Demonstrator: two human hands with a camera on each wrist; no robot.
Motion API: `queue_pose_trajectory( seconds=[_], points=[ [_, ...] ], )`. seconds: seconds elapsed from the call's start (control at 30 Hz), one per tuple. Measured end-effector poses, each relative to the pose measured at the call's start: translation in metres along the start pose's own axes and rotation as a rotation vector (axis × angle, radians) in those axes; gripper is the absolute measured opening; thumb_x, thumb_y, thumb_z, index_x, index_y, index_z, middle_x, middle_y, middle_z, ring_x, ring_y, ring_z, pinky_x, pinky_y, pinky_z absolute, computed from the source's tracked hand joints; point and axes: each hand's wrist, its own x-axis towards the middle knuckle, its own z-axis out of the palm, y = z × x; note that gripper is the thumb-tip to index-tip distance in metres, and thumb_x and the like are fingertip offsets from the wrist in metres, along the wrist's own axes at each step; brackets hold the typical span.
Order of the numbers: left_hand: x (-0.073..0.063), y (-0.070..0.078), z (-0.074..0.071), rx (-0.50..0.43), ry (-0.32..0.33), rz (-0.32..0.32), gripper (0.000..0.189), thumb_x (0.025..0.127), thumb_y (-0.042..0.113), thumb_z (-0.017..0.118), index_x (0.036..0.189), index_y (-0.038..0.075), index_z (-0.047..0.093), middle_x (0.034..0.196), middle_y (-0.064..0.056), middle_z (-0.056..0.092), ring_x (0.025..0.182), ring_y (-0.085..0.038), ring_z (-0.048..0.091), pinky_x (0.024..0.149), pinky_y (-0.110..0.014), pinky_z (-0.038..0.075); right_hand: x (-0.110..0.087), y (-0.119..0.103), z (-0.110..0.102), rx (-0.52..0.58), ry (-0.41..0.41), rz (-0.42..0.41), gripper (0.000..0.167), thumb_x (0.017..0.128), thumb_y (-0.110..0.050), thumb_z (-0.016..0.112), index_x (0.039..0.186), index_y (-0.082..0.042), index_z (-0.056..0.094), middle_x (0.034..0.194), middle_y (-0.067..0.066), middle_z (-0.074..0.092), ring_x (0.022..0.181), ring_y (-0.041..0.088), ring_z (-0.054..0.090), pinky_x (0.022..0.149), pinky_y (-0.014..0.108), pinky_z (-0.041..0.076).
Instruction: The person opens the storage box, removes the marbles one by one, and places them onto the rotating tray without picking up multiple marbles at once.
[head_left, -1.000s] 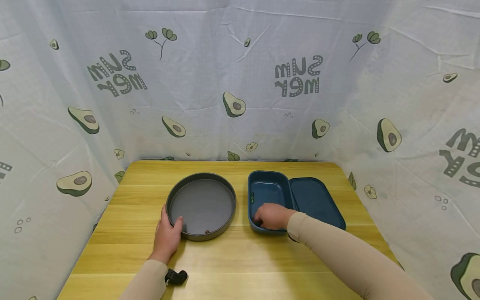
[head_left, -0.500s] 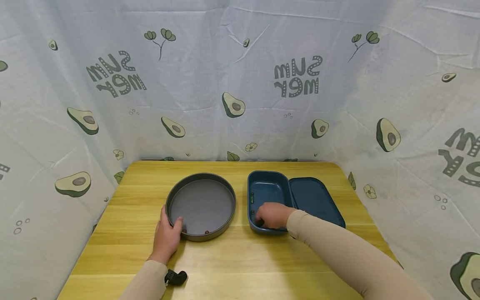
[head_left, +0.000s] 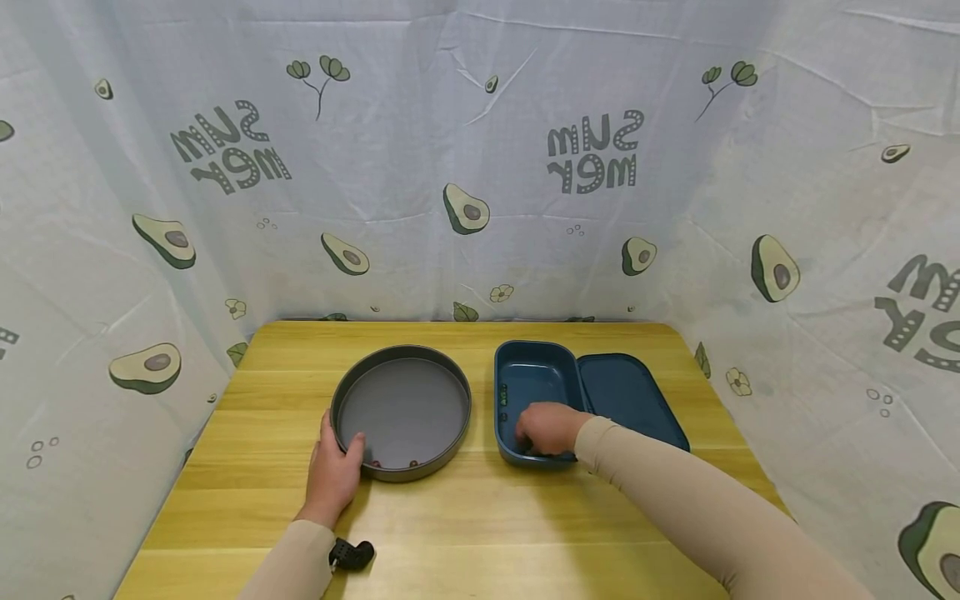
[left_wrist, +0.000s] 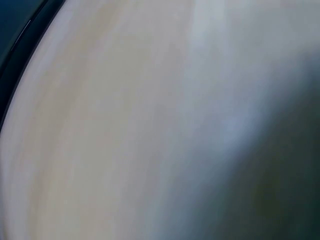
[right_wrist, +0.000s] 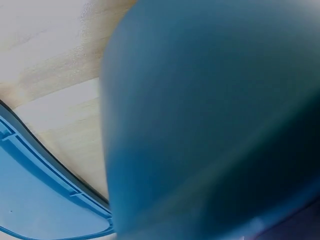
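Note:
My left hand (head_left: 332, 479) holds the near left side of a round grey pan (head_left: 405, 400), the thumb over its rim. Two small reddish-brown bead-like balls (head_left: 413, 463) lie apart along the pan's near inner edge. Inside a deep blue rectangular box (head_left: 543, 375), my right hand (head_left: 551, 429) reaches down to the near end with fingers bent. Its fingertips are hidden, so I cannot tell whether they hold anything. Several small green bead-like pieces (head_left: 503, 395) line the box's left wall, with a dark one (head_left: 504, 417) just nearer.
A flat blue lid (head_left: 630, 396) lies against the box's right side, partly under the right forearm. Both containers stand on a wooden table (head_left: 450, 533). A printed curtain (head_left: 405, 167) hangs behind and at the sides. A black device (head_left: 352, 556) sits at the left wrist.
A second brown ball has come into sight beside my left thumb and shifted right. The right hand has moved slightly right in the box, exposing a dark piece. The left hand stays put.

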Motion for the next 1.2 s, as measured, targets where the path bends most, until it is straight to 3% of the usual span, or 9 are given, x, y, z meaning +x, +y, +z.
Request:
queue_pose_trajectory(
  seconds=[0.23, 0.8, 1.2],
  points=[
    [0.0, 0.001, -0.001, 0.002, 0.005, 0.0, 0.084, 0.109, 0.036, 0.051, 0.171, 0.009, 0.0, 0.167, -0.032, 0.029, 0.15, -0.055, 0.032, 0.122, -0.069, 0.03, 0.0, 0.004, -0.001, 0.048, 0.01, 0.008, 0.011, 0.091, -0.009, 0.081, 0.092, -0.02, 0.083, 0.088, -0.009, 0.077, 0.08, 0.008, 0.068, 0.078, 0.028, 0.06],
    [0.0, 0.001, 0.0, 0.008, 0.014, 0.007, 0.083, 0.109, 0.035, 0.052, 0.17, 0.007, 0.003, 0.167, -0.033, 0.029, 0.149, -0.055, 0.033, 0.122, -0.069, 0.03, 0.003, 0.006, 0.008, 0.152, 0.03, 0.006, 0.015, 0.089, -0.008, 0.083, 0.097, -0.021, 0.083, 0.096, -0.009, 0.079, 0.089, 0.008, 0.07, 0.085, 0.029, 0.06],
    [0.0, 0.002, 0.0, 0.009, 0.009, 0.001, 0.083, 0.109, 0.036, 0.051, 0.17, 0.007, 0.002, 0.169, -0.031, 0.027, 0.151, -0.055, 0.031, 0.122, -0.068, 0.029, 0.008, 0.006, 0.011, 0.25, 0.025, 0.0, 0.018, 0.089, -0.005, 0.081, 0.091, -0.022, 0.083, 0.09, -0.008, 0.079, 0.084, 0.004, 0.068, 0.079, 0.026, 0.059]
  ],
)
